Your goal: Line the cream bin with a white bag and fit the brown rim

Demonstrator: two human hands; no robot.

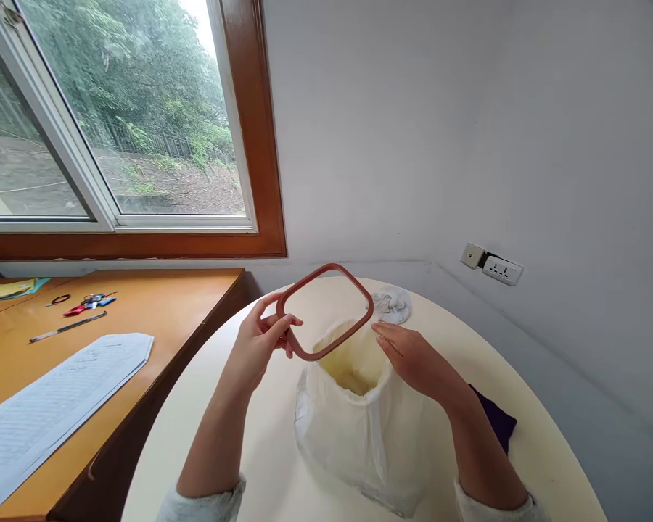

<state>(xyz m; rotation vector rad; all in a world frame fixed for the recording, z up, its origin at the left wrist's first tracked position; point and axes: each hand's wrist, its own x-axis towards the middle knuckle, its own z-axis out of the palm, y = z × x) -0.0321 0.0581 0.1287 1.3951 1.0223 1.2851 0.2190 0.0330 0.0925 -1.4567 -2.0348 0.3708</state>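
Observation:
A reddish-brown rectangular ring with rounded corners (342, 338) is held up by my left hand (257, 339), fingers and thumb closed on its left side. Below it stands a bin (356, 370) lined with a whitish translucent plastic bag (340, 428). The bag is folded over the rim and hangs loosely around the outside; the yellowish inside shows through the opening. My right hand (413, 357) is at the right of the rim, fingers stretched out together near the ring's right corner. Whether its fingertips touch the bag or ring, I cannot tell.
The bin stands on a round cream table (272, 442). Behind it lies a crumpled whitish bundle (392, 304); a dark purple cloth (494, 417) is at the right. The wooden desk (196, 297) at left bears papers (81, 384), a pen (68, 328) and keys (95, 299).

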